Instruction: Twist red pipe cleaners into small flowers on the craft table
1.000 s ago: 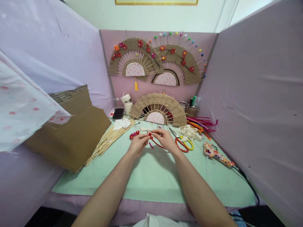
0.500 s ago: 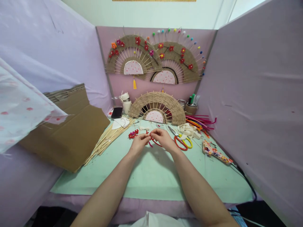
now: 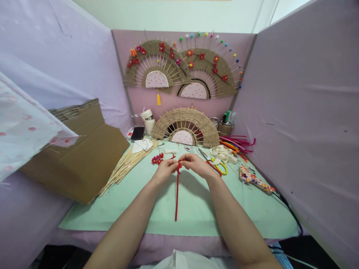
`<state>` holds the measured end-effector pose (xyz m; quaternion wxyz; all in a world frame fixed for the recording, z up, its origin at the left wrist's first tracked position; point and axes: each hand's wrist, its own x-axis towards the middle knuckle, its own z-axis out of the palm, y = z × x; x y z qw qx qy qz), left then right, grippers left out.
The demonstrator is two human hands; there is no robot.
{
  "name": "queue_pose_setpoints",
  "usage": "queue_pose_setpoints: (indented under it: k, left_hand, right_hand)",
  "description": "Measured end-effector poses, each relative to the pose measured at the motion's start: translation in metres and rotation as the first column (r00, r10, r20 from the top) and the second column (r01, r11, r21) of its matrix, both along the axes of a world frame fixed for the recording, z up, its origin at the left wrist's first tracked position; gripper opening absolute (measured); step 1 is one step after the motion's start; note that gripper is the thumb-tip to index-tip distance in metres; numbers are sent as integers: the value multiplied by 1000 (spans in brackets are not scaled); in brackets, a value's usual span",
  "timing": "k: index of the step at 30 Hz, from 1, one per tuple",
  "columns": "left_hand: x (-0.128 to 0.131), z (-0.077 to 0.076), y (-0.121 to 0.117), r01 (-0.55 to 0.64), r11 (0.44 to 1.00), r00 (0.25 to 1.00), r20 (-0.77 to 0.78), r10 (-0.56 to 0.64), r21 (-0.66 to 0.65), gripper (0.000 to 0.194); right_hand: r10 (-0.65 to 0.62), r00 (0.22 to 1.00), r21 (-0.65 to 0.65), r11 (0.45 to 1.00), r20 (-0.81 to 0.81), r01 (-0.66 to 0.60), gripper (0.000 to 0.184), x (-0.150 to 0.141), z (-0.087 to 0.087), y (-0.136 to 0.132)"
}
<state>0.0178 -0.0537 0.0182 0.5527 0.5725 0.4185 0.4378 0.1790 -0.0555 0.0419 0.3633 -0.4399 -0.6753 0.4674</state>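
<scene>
Both hands meet over the middle of the green table mat. A red pipe cleaner (image 3: 177, 194) is pinched between them, its top bent into small loops and its long straight end pointing towards me. My left hand (image 3: 166, 169) grips the looped part from the left with thumb and fingers closed. From the right, my right hand (image 3: 194, 163) pinches the bend at the top. Just beyond my left hand lies a cluster of small red and purple pipe-cleaner flowers (image 3: 157, 158). Scissors with red and yellow handles (image 3: 221, 168) rest beside my right wrist.
A twine-woven fan (image 3: 186, 116) stands at the back, with two decorated fans (image 3: 157, 46) on the wall behind. Thin sticks (image 3: 123, 168) and cardboard (image 3: 78, 160) lie left. Right are pipe cleaners (image 3: 238, 142), white cord (image 3: 224, 154) and a patterned glue gun (image 3: 255, 180) with its cable.
The pipe cleaner's long free end has swung from the right, under my right hand, to point straight towards me. Both hands stay in nearly the same place, still pinching.
</scene>
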Motion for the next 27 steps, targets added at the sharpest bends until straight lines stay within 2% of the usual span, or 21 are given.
queue_pose_setpoints:
  k: [3,6,8,10,12,13,15,17,19,21,23,27]
  left_hand:
    - [-1,-2,-1,67,987,990,131,-48,-148,26]
    - [-5,1,0,220,926,944,307,-123,-307,18]
    - [-9,6,0,369,841,872,460,-166,-396,12]
    - [-11,12,0,480,750,797,584,-156,-454,11]
    - [-13,17,0,506,722,762,636,-119,-472,11]
    - [-13,19,-1,487,741,767,633,-109,-462,9]
    - [-12,21,-2,373,832,820,565,-90,-409,6]
    - [-10,20,-3,193,933,903,427,-48,-303,10]
    - [-8,17,-3,38,989,964,265,2,-145,14]
    - [-7,15,-3,-40,999,991,127,38,13,19]
    - [-6,13,-3,-71,991,997,32,68,116,22]
    - [-5,10,-3,-71,987,997,-32,77,145,23]
  right_hand:
    - [43,999,43,998,33,-44,19,2,-1,0]
    - [57,996,174,983,61,-67,14,-2,0,-1]
    - [21,997,347,937,68,-44,10,-8,0,-2]
    - [-46,998,523,852,42,17,11,-15,-1,-4]
    - [-93,996,618,782,-12,80,14,-20,-3,-4]
    - [-100,994,621,777,-44,105,14,-22,-4,-4]
    - [-85,988,533,835,-125,139,10,-22,-5,-3]
    - [-65,976,340,931,-207,134,15,-18,-4,-1]
    - [-72,966,138,984,-249,109,21,-14,-2,1]
    - [-108,967,16,993,-230,114,22,-10,0,2]
    - [-153,973,-31,988,-173,150,21,-8,2,2]
    - [-151,984,-57,988,-94,146,19,-5,1,1]
